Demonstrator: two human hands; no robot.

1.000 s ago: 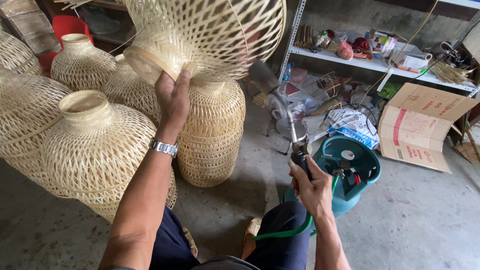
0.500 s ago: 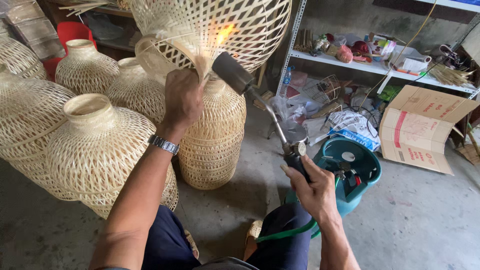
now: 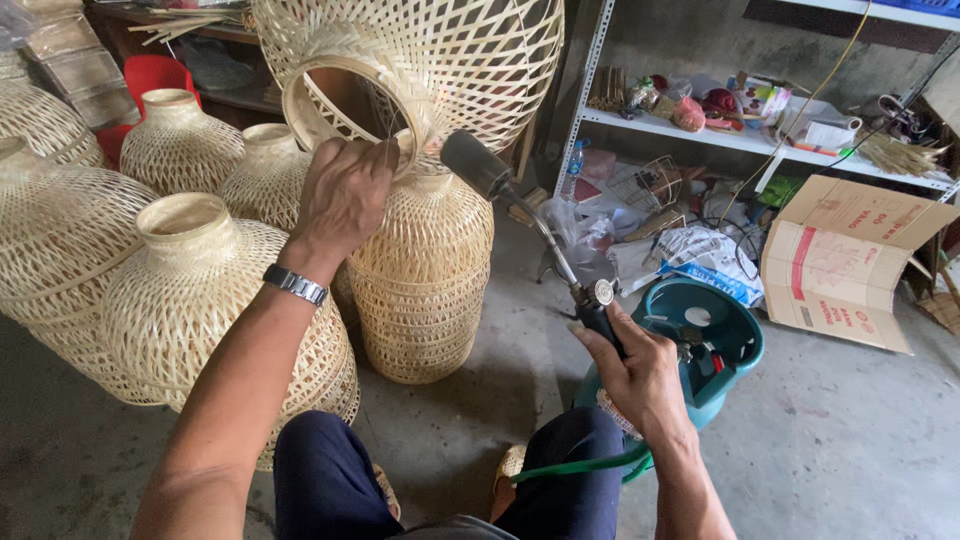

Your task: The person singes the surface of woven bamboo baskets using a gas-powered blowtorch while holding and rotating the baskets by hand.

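Your right hand (image 3: 640, 375) has raised the gas torch (image 3: 520, 205) from pointing at the floor until its nozzle sits just beside the rim of the woven bamboo shade (image 3: 420, 60). The flame seen half a second ago no longer shows. Your left hand (image 3: 340, 200) has shifted onto the shade's neck ring, turning its opening towards you.

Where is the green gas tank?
In the head view, the teal gas tank stands on the floor at the right, just behind the right hand, beside the cardboard box.
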